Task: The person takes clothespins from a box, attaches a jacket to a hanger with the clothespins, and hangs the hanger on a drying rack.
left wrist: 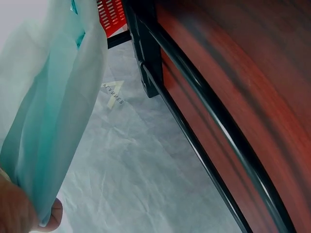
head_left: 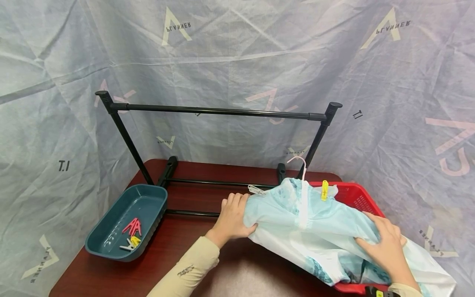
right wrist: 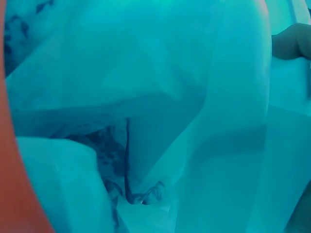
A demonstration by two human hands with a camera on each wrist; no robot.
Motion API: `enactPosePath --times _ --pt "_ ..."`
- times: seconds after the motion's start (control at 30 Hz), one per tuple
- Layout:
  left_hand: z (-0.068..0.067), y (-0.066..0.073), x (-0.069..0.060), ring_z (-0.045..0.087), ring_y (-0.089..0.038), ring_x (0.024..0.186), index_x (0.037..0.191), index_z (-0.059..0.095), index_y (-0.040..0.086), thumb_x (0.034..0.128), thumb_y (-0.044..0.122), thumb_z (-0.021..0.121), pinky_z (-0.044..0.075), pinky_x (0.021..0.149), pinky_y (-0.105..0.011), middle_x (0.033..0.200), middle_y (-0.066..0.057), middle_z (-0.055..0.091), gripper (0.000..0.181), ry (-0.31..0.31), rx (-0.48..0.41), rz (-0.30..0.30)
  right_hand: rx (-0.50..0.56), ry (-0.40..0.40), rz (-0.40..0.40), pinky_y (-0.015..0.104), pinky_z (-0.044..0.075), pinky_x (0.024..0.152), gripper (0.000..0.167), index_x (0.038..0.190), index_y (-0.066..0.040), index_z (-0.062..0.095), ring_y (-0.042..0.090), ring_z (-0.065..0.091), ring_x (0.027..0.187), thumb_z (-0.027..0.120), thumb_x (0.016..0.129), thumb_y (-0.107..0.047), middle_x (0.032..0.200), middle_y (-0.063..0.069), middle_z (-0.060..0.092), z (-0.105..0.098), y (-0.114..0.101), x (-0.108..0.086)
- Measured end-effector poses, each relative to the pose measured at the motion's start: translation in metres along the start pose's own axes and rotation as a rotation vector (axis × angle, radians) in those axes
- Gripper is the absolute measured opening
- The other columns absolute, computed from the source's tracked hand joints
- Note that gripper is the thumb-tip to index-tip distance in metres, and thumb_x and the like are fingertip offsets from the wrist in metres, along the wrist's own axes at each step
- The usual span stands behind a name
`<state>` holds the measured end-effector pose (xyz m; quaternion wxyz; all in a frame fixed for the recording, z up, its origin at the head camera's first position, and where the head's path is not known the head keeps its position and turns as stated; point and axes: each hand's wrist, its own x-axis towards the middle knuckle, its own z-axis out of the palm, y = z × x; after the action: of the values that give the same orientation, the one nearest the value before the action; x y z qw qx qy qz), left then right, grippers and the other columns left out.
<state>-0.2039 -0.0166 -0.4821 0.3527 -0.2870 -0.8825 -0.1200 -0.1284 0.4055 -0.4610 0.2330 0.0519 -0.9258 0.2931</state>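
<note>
A thin light-blue and white garment (head_left: 274, 218) is on a pink hanger (head_left: 305, 167), whose hook sticks up from the collar. My left hand (head_left: 233, 216) grips its left shoulder, thumb in front and fingers behind; in the left wrist view cloth (left wrist: 53, 126) hangs between the fingers (left wrist: 56, 216). At the other side my right hand (head_left: 387, 243) holds the garment between thumb and fingers. A yellow clothespin (head_left: 324, 191) stands clipped at the right shoulder, and a white clothespin (head_left: 256, 189) sits by the left one. Cloth (right wrist: 146, 63) fills most of the right wrist view.
Beneath the garment at right is a red basket (head_left: 358, 196), partly covered. Behind stands a black rack (head_left: 219, 110) on the dark red table (head_left: 178, 264). At left, a blue-grey tray (head_left: 107, 218) holds pink clothespins (head_left: 134, 227), with yellow and white ones beside them.
</note>
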Motion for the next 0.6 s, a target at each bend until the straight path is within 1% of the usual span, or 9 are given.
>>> enactPosePath --times 0.23,0.37,0.5,0.6 --pt "-0.0014 -0.0007 -0.0032 0.047 -0.024 0.092 0.124 0.059 -0.002 0.0570 0.053 0.084 0.032 0.066 -0.036 0.106 -0.010 0.055 0.090 -0.026 -0.032 -0.029 0.000 -0.003 -0.036 0.062 0.014 0.078 0.080 0.140 -0.003 0.052 0.049 0.035 0.108 0.084 0.067 -0.006 0.128 0.022 0.048 0.0018 0.0030 0.0028" --pt "-0.0026 -0.0009 -0.0039 0.047 -0.025 0.091 0.124 0.059 -0.003 0.0572 0.051 0.085 0.032 0.066 -0.035 0.105 -0.010 0.056 0.089 -0.030 -0.039 -0.038 0.016 0.014 -0.049 0.064 0.013 0.080 0.087 0.144 -0.006 0.049 0.049 0.034 0.109 0.085 0.065 -0.005 0.129 0.025 0.045 0.0025 0.0037 0.0034" --pt "-0.0038 -0.0009 -0.0047 0.048 -0.025 0.091 0.123 0.060 -0.003 0.0563 0.050 0.085 0.032 0.065 -0.036 0.104 -0.010 0.056 0.089 -0.013 -0.044 -0.040 0.038 0.044 -0.058 0.065 0.010 0.083 0.092 0.146 -0.007 0.047 0.051 0.033 0.111 0.086 0.063 -0.004 0.130 0.028 0.042 0.0014 0.0022 0.0032" --pt "-0.0048 -0.0010 -0.0052 0.049 -0.026 0.091 0.122 0.060 -0.004 0.0556 0.049 0.086 0.032 0.064 -0.036 0.103 -0.010 0.056 0.089 0.004 -0.056 -0.044 0.040 0.060 -0.045 0.065 0.008 0.086 0.094 0.147 -0.007 0.046 0.052 0.031 0.114 0.087 0.063 -0.007 0.132 0.028 0.041 0.0001 0.0003 0.0023"
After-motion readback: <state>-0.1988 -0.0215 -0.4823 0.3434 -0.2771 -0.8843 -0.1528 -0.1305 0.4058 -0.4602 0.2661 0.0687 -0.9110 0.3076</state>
